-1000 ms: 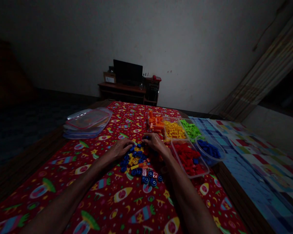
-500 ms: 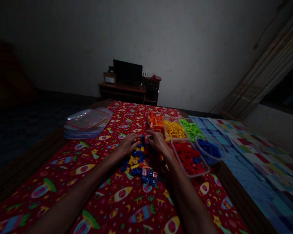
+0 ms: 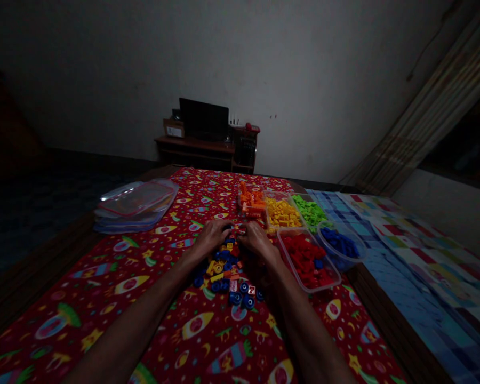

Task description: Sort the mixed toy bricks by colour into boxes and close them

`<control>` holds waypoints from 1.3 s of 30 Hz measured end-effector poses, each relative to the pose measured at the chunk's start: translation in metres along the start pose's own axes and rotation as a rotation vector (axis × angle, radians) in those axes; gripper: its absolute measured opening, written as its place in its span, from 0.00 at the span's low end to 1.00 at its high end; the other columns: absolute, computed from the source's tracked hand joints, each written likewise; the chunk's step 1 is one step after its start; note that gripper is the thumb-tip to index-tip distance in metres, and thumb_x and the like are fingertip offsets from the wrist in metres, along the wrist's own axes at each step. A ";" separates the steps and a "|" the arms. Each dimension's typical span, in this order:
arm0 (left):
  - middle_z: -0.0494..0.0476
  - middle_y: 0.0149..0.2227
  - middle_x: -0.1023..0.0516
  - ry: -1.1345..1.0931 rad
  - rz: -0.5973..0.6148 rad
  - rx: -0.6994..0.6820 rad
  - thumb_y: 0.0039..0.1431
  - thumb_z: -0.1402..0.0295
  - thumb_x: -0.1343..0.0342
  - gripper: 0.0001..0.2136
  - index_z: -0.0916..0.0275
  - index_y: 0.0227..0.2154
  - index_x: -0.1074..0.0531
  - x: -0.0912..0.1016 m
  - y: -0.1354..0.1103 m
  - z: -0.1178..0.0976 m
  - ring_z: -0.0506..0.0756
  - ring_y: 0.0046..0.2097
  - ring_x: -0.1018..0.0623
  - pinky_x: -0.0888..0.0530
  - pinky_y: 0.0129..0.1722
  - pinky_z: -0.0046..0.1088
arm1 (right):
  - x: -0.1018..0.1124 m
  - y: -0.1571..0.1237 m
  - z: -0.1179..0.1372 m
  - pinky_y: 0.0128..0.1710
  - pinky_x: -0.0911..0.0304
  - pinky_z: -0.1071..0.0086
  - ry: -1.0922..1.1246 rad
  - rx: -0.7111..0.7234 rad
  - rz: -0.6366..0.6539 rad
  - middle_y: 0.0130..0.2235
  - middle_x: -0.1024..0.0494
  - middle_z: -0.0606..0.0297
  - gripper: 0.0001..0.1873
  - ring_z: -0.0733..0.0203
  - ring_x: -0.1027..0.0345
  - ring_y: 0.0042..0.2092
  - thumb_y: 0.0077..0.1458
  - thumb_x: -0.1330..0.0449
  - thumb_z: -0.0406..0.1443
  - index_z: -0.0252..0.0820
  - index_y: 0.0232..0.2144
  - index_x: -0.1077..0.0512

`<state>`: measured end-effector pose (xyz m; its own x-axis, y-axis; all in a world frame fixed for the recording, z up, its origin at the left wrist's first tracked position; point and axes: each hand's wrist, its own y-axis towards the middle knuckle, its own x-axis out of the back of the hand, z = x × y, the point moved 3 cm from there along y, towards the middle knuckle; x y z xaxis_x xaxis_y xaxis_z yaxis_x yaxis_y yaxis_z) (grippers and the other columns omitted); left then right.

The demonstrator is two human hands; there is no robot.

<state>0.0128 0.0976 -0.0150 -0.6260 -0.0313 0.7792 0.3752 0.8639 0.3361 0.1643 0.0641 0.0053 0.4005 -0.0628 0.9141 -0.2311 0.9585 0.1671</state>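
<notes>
My left hand (image 3: 212,238) and my right hand (image 3: 258,241) curve down over a loose pile of plastic toy bricks (image 3: 222,269), their fingertips almost meeting. Between the fingertips sit small bricks (image 3: 238,229), partly hidden, and I cannot tell if either hand grips them. The pile holds yellow, orange and blue pieces. Blue toy wheels (image 3: 242,296) lie at its near side. Just past my right hand stands a clear tray of red bricks (image 3: 288,260).
Clear trays of orange (image 3: 239,202), yellow (image 3: 266,210) and green bricks (image 3: 300,196) and a blue-filled bowl (image 3: 363,250) stand on a red rocket-print bedsheet (image 3: 64,320). Stacked clear lids (image 3: 136,207) lie left. A patchwork cloth (image 3: 424,261) lies right.
My left hand has moved right, closing the gap to my right hand over the pile. The whole view has shifted slightly.
</notes>
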 end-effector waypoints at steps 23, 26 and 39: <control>0.58 0.50 0.26 -0.190 -0.137 -0.120 0.49 0.71 0.45 0.31 0.58 0.59 0.42 0.015 -0.004 -0.043 0.57 0.46 0.24 0.27 0.47 0.36 | -0.006 0.007 0.012 0.22 0.45 0.78 1.266 -0.339 0.079 0.20 0.34 0.73 0.15 0.71 0.41 0.21 0.45 0.39 0.45 0.39 0.25 0.33; 0.62 0.53 0.29 -0.113 -0.225 -0.148 0.53 0.66 0.45 0.29 0.60 0.59 0.43 0.020 -0.003 -0.041 0.59 0.51 0.27 0.29 0.50 0.38 | 0.005 0.014 0.000 0.22 0.44 0.76 1.110 -0.356 -0.086 0.18 0.35 0.73 0.13 0.70 0.42 0.20 0.44 0.40 0.44 0.39 0.24 0.31; 0.66 0.55 0.30 0.034 0.076 0.063 0.54 0.57 0.56 0.28 0.68 0.55 0.34 -0.007 0.000 0.036 0.64 0.56 0.31 0.35 0.56 0.39 | 0.176 -0.078 -0.107 0.39 0.39 0.68 -0.104 -0.361 -0.640 0.30 0.23 0.59 0.14 0.59 0.30 0.33 0.53 0.49 0.36 0.37 0.34 0.25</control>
<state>-0.0077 0.1161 -0.0397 -0.5733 0.0196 0.8191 0.3766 0.8941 0.2423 0.3475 0.0077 0.1135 0.2690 -0.6484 0.7122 0.3321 0.7565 0.5634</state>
